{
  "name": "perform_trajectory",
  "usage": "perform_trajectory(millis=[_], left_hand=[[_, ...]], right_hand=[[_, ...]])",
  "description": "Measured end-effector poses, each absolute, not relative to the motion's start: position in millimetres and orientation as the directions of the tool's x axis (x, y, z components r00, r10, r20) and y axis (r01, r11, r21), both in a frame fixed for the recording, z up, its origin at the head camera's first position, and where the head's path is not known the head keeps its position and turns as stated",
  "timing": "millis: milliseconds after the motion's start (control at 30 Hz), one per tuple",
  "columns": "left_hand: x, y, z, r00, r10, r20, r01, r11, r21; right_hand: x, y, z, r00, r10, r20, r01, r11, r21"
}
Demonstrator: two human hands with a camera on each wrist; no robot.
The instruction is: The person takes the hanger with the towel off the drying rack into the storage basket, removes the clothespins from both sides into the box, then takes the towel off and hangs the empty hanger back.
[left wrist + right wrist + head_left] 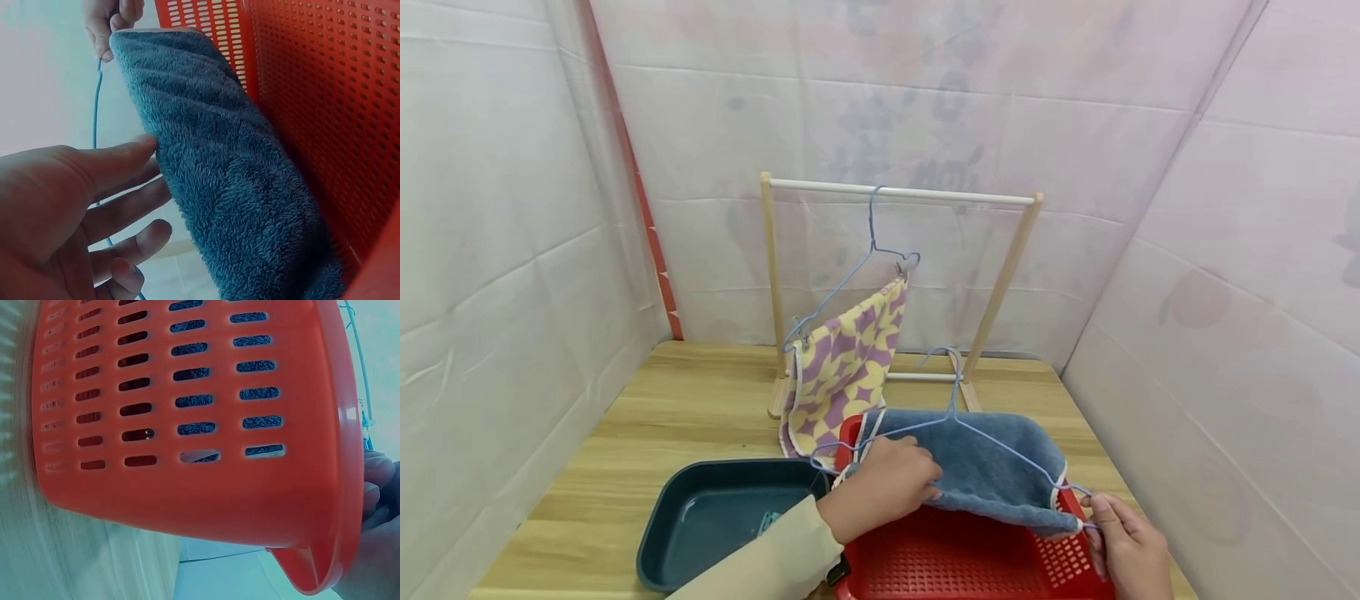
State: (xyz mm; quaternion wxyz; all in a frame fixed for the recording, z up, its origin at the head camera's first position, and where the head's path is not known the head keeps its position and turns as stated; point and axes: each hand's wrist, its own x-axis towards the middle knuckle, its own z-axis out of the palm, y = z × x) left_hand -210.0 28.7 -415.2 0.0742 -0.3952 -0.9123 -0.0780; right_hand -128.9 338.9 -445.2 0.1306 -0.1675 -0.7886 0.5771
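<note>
A blue wire hanger (pixel 952 412) stands with its hook up over a red basket (pixel 970 562). Draped on this hanger is a fluffy blue towel (pixel 992 454) with white edging. My left hand (pixel 887 479) reaches across the towel; in the left wrist view, thumb and forefinger pinch its edge, while the other fingers spread loosely. At the basket's right rim, my right hand (pixel 1123 537) grips the hanger's right end beside the towel corner. The basket wall mostly hides that hand in the right wrist view.
Behind stands a wooden rack (pixel 1003 283) with a white rod (pixel 955 196). From it another blue hanger (pixel 872 242) carries a yellow-and-purple cloth (pixel 850 358) held by clips. Left of the basket sits a dark green tray (pixel 700 517) holding teal clips (pixel 767 522).
</note>
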Motion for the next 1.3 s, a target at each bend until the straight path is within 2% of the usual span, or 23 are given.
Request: perform_trajectory(millis=[367, 567, 667, 933, 1133, 1300], left_hand=[[-206, 31, -416, -0.634, 0.737, 0.234, 0.767, 0.638, 0.069], [-204, 29, -416, -0.628, 0.744, 0.229, 0.768, 0.640, 0.027], [-201, 27, -416, -0.630, 0.747, 0.212, 0.768, 0.640, 0.029], [-186, 20, -410, -0.646, 0.759, 0.078, 0.763, 0.639, 0.097], [-172, 16, -410, -0.612, 0.790, 0.024, 0.788, 0.608, 0.094], [-166, 15, -413, -0.586, 0.810, 0.001, 0.806, 0.583, 0.105]], right_hand=[[-127, 338, -447, -0.909, 0.404, 0.103, -0.001, 0.246, -0.969], [-130, 338, -446, -0.874, 0.485, 0.032, 0.097, 0.239, -0.966], [-130, 338, -444, -0.840, 0.543, -0.004, 0.124, 0.184, -0.975], [-135, 334, -439, -0.754, 0.656, -0.021, 0.059, 0.036, -0.998], [-137, 334, -438, -0.727, 0.687, 0.016, -0.023, -0.002, -1.000], [-137, 334, -439, -0.711, 0.703, 0.024, -0.023, 0.011, -1.000]])
